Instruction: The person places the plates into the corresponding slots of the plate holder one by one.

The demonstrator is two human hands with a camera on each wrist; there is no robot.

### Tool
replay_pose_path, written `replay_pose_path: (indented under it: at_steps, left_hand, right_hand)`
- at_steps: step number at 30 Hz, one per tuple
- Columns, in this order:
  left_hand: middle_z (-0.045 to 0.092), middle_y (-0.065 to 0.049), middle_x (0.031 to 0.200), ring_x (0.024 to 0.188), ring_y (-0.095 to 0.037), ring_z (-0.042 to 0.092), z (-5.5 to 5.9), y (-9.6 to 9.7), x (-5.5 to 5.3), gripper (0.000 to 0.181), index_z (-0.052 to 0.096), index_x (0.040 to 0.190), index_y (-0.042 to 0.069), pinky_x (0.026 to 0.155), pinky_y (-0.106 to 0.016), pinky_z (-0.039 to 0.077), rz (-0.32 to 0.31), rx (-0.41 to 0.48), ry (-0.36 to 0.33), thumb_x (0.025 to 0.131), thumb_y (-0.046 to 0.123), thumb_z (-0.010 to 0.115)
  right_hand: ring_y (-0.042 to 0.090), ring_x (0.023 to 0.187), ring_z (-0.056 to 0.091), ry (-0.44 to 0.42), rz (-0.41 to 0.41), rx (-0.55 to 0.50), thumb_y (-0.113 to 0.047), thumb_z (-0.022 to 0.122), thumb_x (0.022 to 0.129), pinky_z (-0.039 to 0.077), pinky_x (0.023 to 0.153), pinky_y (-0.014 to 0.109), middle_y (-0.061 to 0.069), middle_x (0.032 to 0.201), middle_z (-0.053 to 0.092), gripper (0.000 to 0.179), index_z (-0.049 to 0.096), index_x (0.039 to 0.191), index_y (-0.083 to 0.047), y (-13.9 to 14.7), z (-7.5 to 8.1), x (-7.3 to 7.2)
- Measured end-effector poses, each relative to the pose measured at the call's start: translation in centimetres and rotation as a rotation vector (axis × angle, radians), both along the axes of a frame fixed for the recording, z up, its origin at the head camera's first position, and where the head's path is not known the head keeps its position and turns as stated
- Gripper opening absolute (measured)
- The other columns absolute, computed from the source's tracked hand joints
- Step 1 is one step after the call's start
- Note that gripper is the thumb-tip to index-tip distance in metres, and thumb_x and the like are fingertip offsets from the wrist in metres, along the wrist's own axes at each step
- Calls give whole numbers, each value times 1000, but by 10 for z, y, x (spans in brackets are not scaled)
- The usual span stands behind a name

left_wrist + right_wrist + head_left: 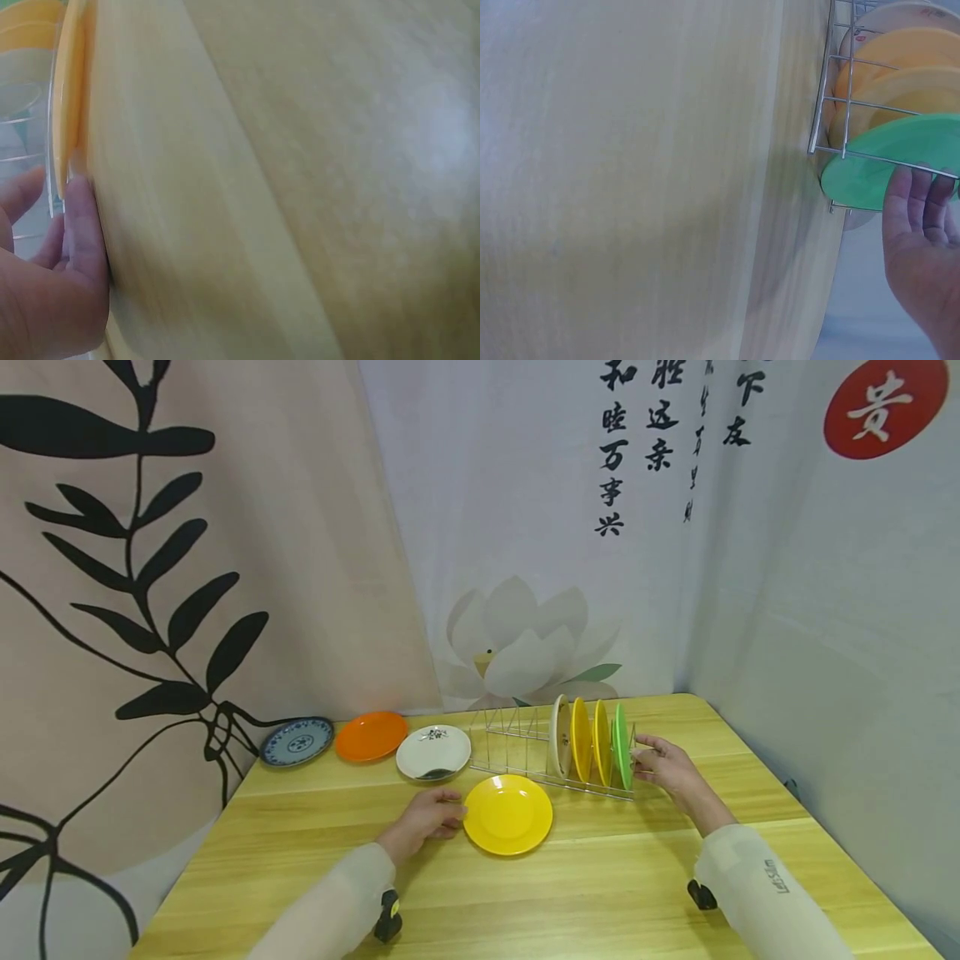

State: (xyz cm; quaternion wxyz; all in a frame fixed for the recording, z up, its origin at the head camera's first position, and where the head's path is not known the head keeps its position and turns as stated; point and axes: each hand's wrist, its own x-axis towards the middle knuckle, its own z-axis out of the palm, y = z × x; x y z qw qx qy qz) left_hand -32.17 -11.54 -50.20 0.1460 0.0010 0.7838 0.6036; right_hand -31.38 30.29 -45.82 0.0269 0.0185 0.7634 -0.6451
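A yellow plate lies on the table in front of a wire dish rack. My left hand is at the plate's left edge. In the left wrist view its fingertips meet the plate's rim, the thumb standing apart. At the rack's right end is my right hand, its fingertips touching the end wires beside an upright green plate. Next to that one, two yellow plates and a white plate stand upright in the rack's slots.
Along the back of the table, left of the rack, lie a blue-patterned plate, an orange plate and a white plate with a dark floral print. Printed curtains hang right behind the table.
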Motion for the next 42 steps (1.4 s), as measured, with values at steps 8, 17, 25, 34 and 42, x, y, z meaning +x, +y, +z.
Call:
replay_pose_path:
  at_steps: [8,17,25,34,42]
  left_hand:
    - [65,-8,87,72,-16,61,0,6,-1,38,61,121,-6,64,-31,59,6,-52,16,87,7,72]
    - [64,-5,83,69,-14,58,-1,11,-3,35,65,117,-6,61,-28,57,10,-97,37,86,6,74]
    - [61,-4,79,66,-14,56,0,14,-3,33,67,113,-5,58,-27,56,17,-166,41,83,4,76]
    - [62,-6,83,67,-15,57,2,13,-1,31,66,111,-6,58,-27,57,21,-165,47,83,1,75]
    - [61,-11,95,70,-18,61,3,5,4,36,59,116,-9,59,-32,58,35,-8,55,82,-5,69]
  right_hand:
    - [26,104,56,-2,1,-12,-15,46,106,45,104,49,19,118,54,57,22,153,5,0,0,-1]
    - [24,103,57,-2,-2,-12,-14,45,106,45,105,49,15,115,56,56,22,153,6,0,0,0]
    - [23,101,57,-4,8,-17,-14,45,106,45,105,50,18,117,54,57,20,153,6,0,0,1]
    - [27,107,55,-4,-1,-21,-15,45,106,44,105,50,15,118,54,57,21,153,6,-1,0,1]
    - [30,110,54,1,1,-21,-15,45,106,44,106,50,14,117,55,57,20,154,6,-1,-1,1]
